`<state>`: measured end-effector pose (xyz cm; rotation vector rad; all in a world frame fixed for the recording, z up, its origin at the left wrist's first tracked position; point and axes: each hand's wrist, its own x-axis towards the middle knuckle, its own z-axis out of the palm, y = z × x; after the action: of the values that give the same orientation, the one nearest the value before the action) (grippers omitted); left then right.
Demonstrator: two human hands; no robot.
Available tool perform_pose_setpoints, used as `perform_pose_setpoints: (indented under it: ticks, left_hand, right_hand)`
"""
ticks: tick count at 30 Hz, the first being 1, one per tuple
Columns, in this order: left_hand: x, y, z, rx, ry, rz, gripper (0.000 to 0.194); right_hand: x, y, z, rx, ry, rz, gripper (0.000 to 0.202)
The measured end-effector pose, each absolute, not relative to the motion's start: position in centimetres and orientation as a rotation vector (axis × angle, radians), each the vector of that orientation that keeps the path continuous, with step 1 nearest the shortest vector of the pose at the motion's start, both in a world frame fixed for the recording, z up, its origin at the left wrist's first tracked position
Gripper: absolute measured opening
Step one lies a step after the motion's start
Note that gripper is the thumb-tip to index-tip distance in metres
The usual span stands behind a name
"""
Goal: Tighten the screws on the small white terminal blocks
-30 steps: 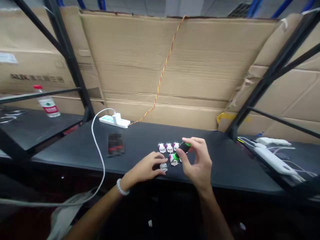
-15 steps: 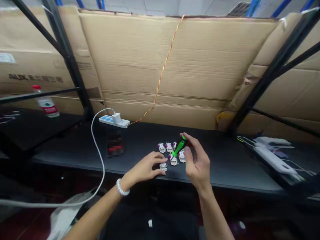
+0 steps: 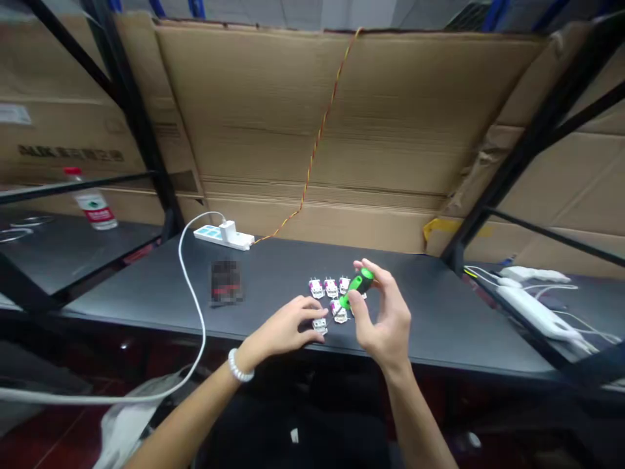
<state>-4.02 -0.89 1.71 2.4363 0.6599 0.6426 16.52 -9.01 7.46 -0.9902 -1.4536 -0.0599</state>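
Note:
Between its thumb and fingers, my left hand (image 3: 297, 324) grips a small white part (image 3: 319, 325) near the table's front edge. My right hand (image 3: 385, 312) holds a green and black screwdriver (image 3: 358, 285) by its handle. The thin shaft slants down to the left, and its tip is at or close to the gripped part; whether it touches I cannot tell. Several similar white and purple parts, one of them a small module (image 3: 338, 311), lie just behind and to the right, some with thin prongs. The right hand partly hides some of them.
A white power strip (image 3: 239, 241) with a plugged-in adapter stands at the back left, its white cable (image 3: 195, 306) looping down in front. A dark pixelated object (image 3: 226, 283) lies on the black table (image 3: 273, 280). Cardboard (image 3: 312, 130) rises behind, between black metal posts.
My right hand has turned the screwdriver, and its handle now leans further to the right. The left hand has stayed on the small white part. The scene's lighting looks different.

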Motion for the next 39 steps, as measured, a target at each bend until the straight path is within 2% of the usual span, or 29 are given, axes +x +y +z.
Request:
perform_pose_setpoints:
  ticks: [4,6,10,15,21,27,32,37,39]
  left_hand:
    - [-4.0,-0.8,1.4,2.43,0.663,0.646,0.049]
    - [-4.1,-0.8,1.4,2.427,0.666,0.652,0.049]
    - [-4.0,-0.8,1.4,2.43,0.655,0.657,0.05]
    - [-4.0,-0.9,1.6,2.428,0.67,0.653,0.049]
    - [-4.2,-0.8,1.5,2.418,0.655,0.66,0.048]
    - [-4.2,-0.7,1.2,2.42,0.652,0.661,0.049]
    - [-4.2,-0.7,1.1,2.429,0.65,0.666,0.048]
    - [-4.1,-0.8,1.5,2.439,0.659,0.658,0.048]
    - [-4.2,-0.8,1.6,2.445,0.662,0.656,0.047]
  right_hand:
    - [16.6,-9.1,7.9,-1.038,-1.401,-0.227,0.04]
    - [16.7,-9.2,8.0,-1.039,-1.427,-0.168,0.039]
    - [16.9,-9.4,8.0,-1.031,-1.534,-0.012,0.049]
    - [16.9,-9.5,7.9,-1.081,-1.473,-0.163,0.043]
    - [16.8,-9.6,8.3,-1.038,-1.554,-0.048,0.057]
    - [16.7,-9.5,8.3,-1.102,-1.454,-0.175,0.045]
    - [17.0,-9.7,8.2,-1.062,-1.535,-0.017,0.057]
    - [17.0,-9.8,8.5,-1.11,-1.475,-0.187,0.044]
    - [17.0,-9.8,8.6,-1.105,-1.478,-0.186,0.047]
